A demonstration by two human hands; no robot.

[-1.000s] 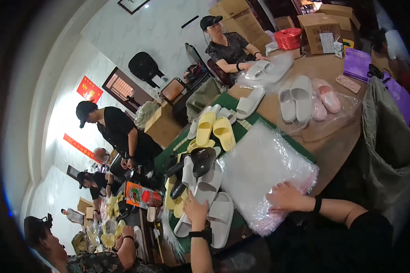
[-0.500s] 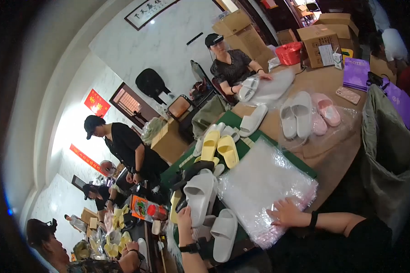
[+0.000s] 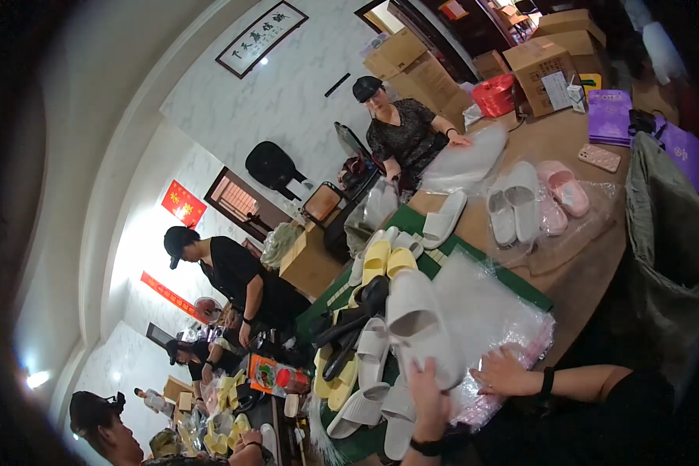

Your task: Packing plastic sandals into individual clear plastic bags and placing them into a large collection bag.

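Observation:
My left hand grips the heel end of a pair of pale grey slide slippers, lifted over the near edge of a stack of clear plastic bags. Flat on that stack lies my right hand, its fingers spread near the bags' pinkish edge. Left of the held pair are loose grey slippers, yellow slippers and black slippers. Farther along the green mat lies another grey slipper.
Bagged grey slippers and pink slippers lie on the brown table at the right, near a phone. A large grey-green sack stands at the right edge. Co-workers sit and stand across the table and at the left.
My left hand has moved right with the grey slippers, from the loose pile to over the bags. The co-worker across the table has set a slipper out of sight.

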